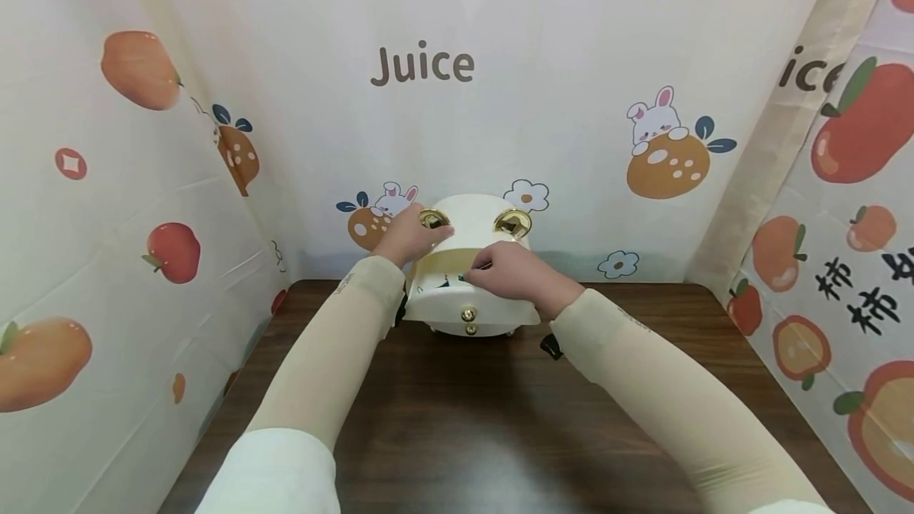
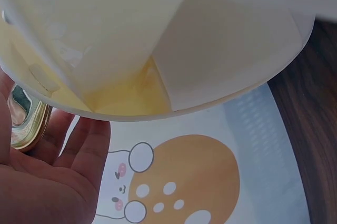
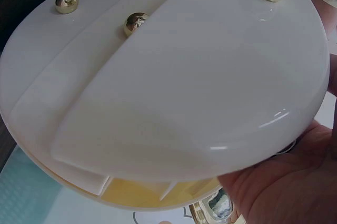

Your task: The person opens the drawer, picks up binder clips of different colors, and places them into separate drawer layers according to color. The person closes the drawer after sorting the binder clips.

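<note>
A white storage box (image 1: 428, 306) with gold ball knobs (image 1: 468, 314) stands against the back curtain. Its upper part (image 1: 471, 220) carries two gold-rimmed rounds (image 1: 512, 223), and a pale yellow interior (image 1: 450, 262) shows below. My left hand (image 1: 410, 236) grips the upper part by the left gold round; in the left wrist view its fingers (image 2: 87, 153) reach behind the rim. My right hand (image 1: 510, 270) is over the front right of the opening, fingers curled, beside a small green spot. Whether it pinches anything I cannot tell. Its fingertips are hidden in the right wrist view.
The box stands at the far edge of a dark wooden table (image 1: 457, 419). Fruit-print curtains (image 1: 571, 101) enclose the back and both sides. Dark wrist gear (image 1: 551, 346) hangs beneath the right cuff. White dividers (image 2: 226, 50) section the box's inside.
</note>
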{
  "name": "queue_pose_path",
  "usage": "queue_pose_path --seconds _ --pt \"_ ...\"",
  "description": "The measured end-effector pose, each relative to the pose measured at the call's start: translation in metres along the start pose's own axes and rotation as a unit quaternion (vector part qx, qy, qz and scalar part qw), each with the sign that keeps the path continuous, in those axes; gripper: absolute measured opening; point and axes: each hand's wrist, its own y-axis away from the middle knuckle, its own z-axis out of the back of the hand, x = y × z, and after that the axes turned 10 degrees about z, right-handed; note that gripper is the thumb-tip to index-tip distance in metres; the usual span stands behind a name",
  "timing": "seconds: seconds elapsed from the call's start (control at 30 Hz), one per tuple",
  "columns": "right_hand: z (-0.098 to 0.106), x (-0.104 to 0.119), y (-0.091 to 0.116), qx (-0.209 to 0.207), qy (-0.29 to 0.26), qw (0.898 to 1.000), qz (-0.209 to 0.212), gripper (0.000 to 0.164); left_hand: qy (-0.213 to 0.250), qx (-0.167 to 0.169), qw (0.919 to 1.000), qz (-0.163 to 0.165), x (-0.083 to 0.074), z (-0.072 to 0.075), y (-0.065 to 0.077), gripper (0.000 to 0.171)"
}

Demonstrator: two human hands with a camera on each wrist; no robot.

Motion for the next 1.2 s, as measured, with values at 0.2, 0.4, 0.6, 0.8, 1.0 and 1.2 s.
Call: queue_pose_path --seconds 0.2,0.4,0.6,0.8,1.0,1.2 --pt "-0.002 0.002 -0.002 -0.010 0.010 1.000 -0.026 0.035 0.004 0.003 1.0000 0.007 0.000 0.000 0.001 0.051" --pt "-0.005 0.004 -0.002 -0.010 0.043 0.998 -0.040 0.033 0.010 0.003 0.9999 0.008 -0.001 0.001 0.002 0.050" --pt "-0.006 0.004 -0.002 -0.011 0.041 0.999 -0.033 0.029 0.012 0.004 0.9998 0.016 0.000 0.001 0.002 0.052" --pt "-0.004 0.007 0.004 -0.044 0.057 0.997 -0.038 0.028 0.013 0.005 0.9997 0.018 0.001 0.000 0.002 0.054" --pt "0.000 0.018 0.022 -0.113 0.032 0.993 -0.025 0.033 0.017 0.006 0.9998 0.012 0.000 0.000 0.002 0.054" --pt "-0.004 0.033 0.048 -0.195 -0.010 0.980 0.026 0.028 0.014 0.004 0.9998 0.010 0.000 0.000 0.003 0.053"
